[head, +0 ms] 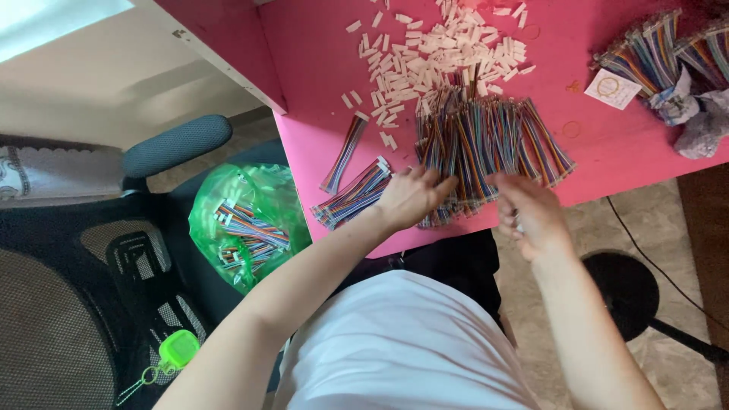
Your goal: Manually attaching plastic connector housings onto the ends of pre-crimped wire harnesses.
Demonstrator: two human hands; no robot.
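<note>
- I see a pink table (pixel 319 53) filling the upper middle of the frame.
- Left of it sits a green bag (pixel 247 224) with more striped wires inside, resting on a dark chair (pixel 83 266).
- In the middle of the table lies a big pile of rainbow wire strips (pixel 486 144) — thin, soft and bendy, I think, and very light. They could slip apart if I grab only a few, so I would hold a bunch by its middle.
- Above that, lots of small white plugs (pixel 440 53) are scattered — tiny and easy to knock away.
- My left hand (pixel 410 196) lies on the pile's near edge, fingers spread apart.
- My right hand (pixel 531 209) touches the wires too; its fingers are curled, but I cannot tell if they pinch anything.
</note>
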